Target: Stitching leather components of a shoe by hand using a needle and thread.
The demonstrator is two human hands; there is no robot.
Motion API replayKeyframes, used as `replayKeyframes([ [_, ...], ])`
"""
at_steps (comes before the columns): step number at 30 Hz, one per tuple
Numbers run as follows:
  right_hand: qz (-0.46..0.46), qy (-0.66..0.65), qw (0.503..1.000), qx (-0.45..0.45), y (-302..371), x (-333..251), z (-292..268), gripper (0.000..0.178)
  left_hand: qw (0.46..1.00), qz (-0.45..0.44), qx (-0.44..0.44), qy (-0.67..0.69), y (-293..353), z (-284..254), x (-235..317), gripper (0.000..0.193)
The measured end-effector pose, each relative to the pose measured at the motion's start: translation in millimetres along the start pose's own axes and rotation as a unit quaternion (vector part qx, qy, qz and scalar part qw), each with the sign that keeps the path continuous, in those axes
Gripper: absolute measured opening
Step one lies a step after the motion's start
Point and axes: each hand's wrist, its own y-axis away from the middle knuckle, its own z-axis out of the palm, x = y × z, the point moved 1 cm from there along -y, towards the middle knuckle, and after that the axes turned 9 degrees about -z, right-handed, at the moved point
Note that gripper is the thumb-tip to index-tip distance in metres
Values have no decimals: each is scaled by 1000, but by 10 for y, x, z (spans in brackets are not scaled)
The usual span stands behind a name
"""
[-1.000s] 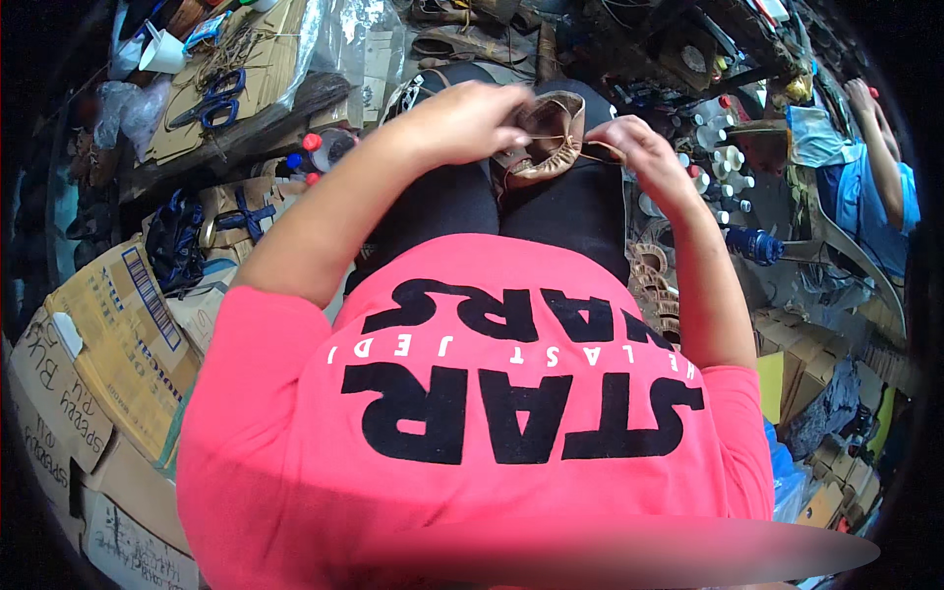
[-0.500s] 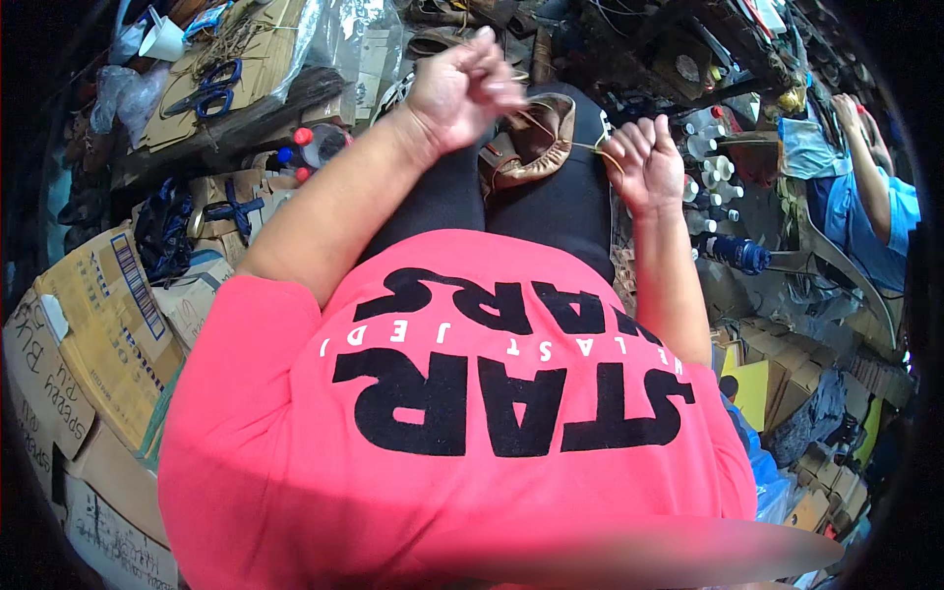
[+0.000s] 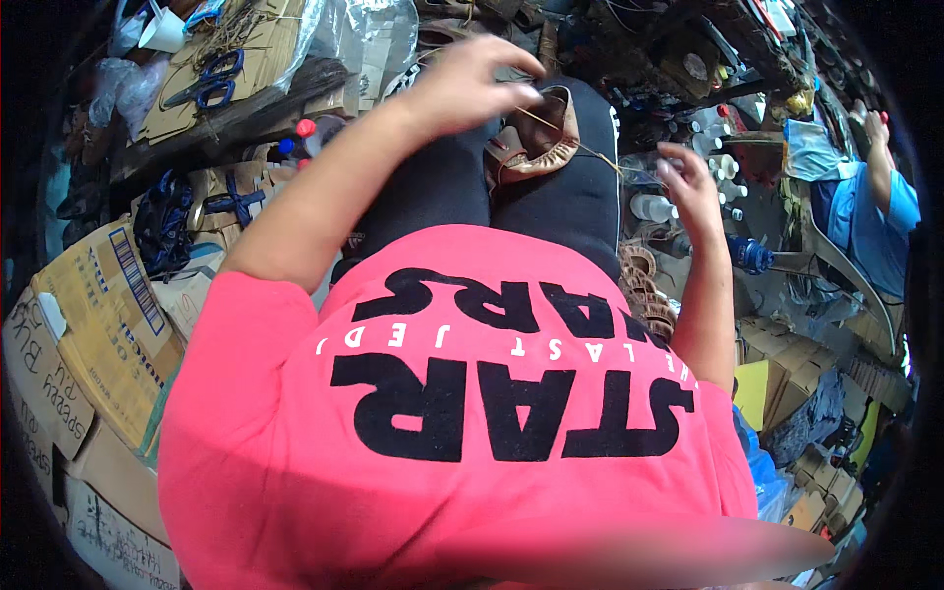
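A tan and brown leather shoe upper (image 3: 536,162) with gathered stitching along its rim lies on my dark-trousered thighs. Pale thread (image 3: 595,154) runs from its right side toward my right hand and ends in the air, as far as I can see. My left hand (image 3: 470,87) reaches over the shoe's far left edge, thumb and fingers apart. Off to the right of the lap, my right hand (image 3: 693,187) is raised with fingers loosely bent and parted, slightly blurred. Nothing shows clearly in either hand.
Scissors with blue handles (image 3: 211,81) lie on cardboard at the far left. Cardboard boxes (image 3: 103,315) stack up on the left. Several bottles (image 3: 713,162) stand at the right, near a blue bottle (image 3: 752,254). A person in blue (image 3: 865,211) sits at far right.
Both hands have loosened from closed to parted fingers. My right hand has moved right and a little down, away from the thread; the left has shifted slightly right over the shoe upper.
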Motion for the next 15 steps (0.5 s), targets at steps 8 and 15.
replayKeyframes([
  [8, -189, 131, 947, -222, -221, -1039, 562, 28, 965, -102, -189, 151, -363, 607, 153, 22],
  [15, -53, -66, 982, -168, 146, -1182, 70, 15, 940, -161, -203, 223, -363, 567, 88, 16],
])
